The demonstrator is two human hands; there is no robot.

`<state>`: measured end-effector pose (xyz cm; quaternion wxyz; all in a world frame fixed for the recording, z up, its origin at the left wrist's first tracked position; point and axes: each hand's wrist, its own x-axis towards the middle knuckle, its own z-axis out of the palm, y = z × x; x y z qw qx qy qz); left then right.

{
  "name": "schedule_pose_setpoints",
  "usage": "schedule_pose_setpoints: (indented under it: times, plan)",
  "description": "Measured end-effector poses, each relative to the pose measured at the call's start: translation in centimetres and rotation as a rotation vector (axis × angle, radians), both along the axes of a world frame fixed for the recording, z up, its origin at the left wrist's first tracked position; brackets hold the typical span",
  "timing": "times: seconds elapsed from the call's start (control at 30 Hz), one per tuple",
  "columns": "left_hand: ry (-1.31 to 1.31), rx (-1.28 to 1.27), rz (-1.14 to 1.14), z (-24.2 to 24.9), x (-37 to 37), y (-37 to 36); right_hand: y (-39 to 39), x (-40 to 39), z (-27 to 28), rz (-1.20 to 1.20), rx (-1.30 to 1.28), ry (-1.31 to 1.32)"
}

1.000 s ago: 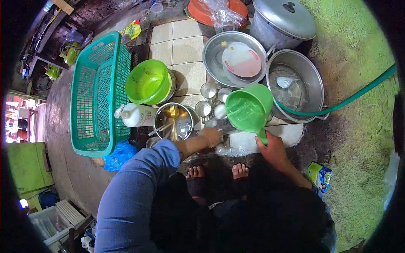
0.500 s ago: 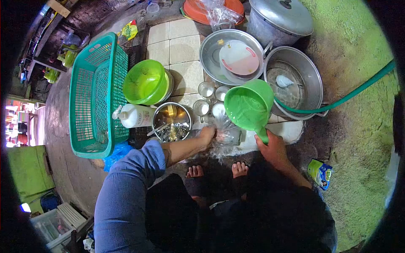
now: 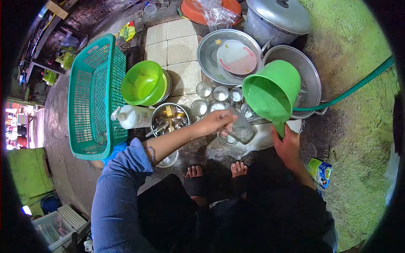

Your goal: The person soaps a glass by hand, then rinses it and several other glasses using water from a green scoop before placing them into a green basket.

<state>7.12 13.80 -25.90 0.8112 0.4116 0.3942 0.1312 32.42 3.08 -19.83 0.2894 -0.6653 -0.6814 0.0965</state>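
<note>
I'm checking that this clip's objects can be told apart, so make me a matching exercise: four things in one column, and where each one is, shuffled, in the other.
Things:
1. Green dipper
2. White pump bottle
3. Plate with red marks
4. Green hose

Places:
A. Inside the wide metal basin
B. Reaching over the edge of the open pot
C. Held in the right hand
D. Beside the long teal basket

Right pairs: 1-C, 2-D, 3-A, 4-B
</note>
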Motion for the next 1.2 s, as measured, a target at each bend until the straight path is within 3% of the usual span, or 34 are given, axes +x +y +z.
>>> schedule_pose_setpoints:
  times: [0.07,0.1,0.2,0.37,0.47,0.53,0.67,0.73,0.8,0.87,0.9,0.93,1.0,1.07,1.13,1.2]
  plan:
    - [0.273,1.028,-0.399,0.1,0.0,-0.1,0.4,-0.1,0.6,-0.001,0.013,0.007]
    - [0.382,1.282,-0.513,1.7,0.2,-0.6,0.6,-0.2,0.9,0.002,0.026,0.015]
    - [0.422,1.455,-0.639,1.7,0.0,-0.9,1.0,-0.4,1.7,-0.017,-0.013,-0.082]
    - [0.386,1.348,-0.583,0.7,-0.1,-1.3,1.5,-1.1,2.5,0.073,0.008,-0.174]
    - [0.552,1.579,-0.739,-0.4,-0.2,-1.7,1.5,-1.8,3.2,0.132,-0.015,-0.226]
    - [0.553,1.296,-0.677,0.0,-0.7,-0.9,1.4,-1.8,3.1,0.151,-0.033,-0.27]
    - [0.434,1.163,-0.654,0.8,-1.1,-1.1,1.1,-1.8,2.3,0.189,-0.026,-0.283]
    - [0.545,1.545,-0.644,-0.2,-1.1,-2.3,0.8,-1.8,2.1,0.204,-0.036,-0.282]
    - [0.603,1.598,-0.565,-0.9,-1.0,-1.9,0.6,-1.6,1.6,0.242,-0.051,-0.275]
    - [0.46,1.254,-0.243,-1.2,-1.1,-0.6,0.2,-1.3,1.3,0.245,-0.074,-0.249]
    - [0.382,0.764,-0.26,-0.3,-1.3,0.5,0.0,-1.2,1.1,0.248,-0.098,-0.22]
    - [0.383,0.762,-0.26,0.0,-1.3,0.8,-0.3,-1.0,0.6,0.249,-0.099,-0.219]
    - [0.163,-0.052,-0.022,0.8,-1.5,1.3,-0.5,-0.8,-0.3,0.176,-0.121,-0.051]
    - [0.131,-0.201,0.008,1.9,-1.3,0.9,-0.8,-1.2,-0.5,0.103,-0.14,0.026]
    - [-0.135,-0.391,0.107,1.9,-0.9,0.8,-0.7,-1.9,0.0,0.029,-0.159,0.101]
    - [-0.195,-0.403,0.099,2.4,-0.5,0.9,-0.4,-2.6,1.2,0.033,-0.093,0.303]
